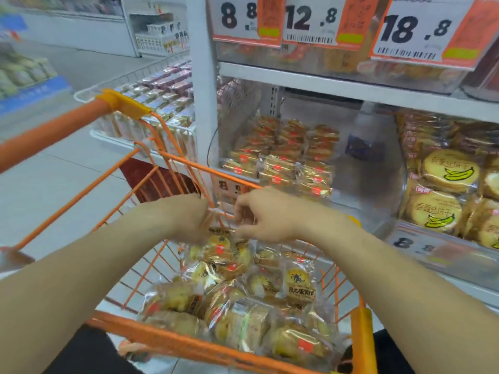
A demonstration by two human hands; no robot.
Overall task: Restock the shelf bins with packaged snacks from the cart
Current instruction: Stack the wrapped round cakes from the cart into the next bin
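Your left hand (189, 220) and right hand (266, 215) reached together over the far end of the orange cart (216, 349). Both had fingers curled around clear-wrapped snack packs (220, 251) lifted from the heap in the cart, though motion blur hid the exact grip. More snack packs filled the cart's near end. Beyond its far rim, the clear shelf bin (280, 160) held similar packs stacked toward its back and left side.
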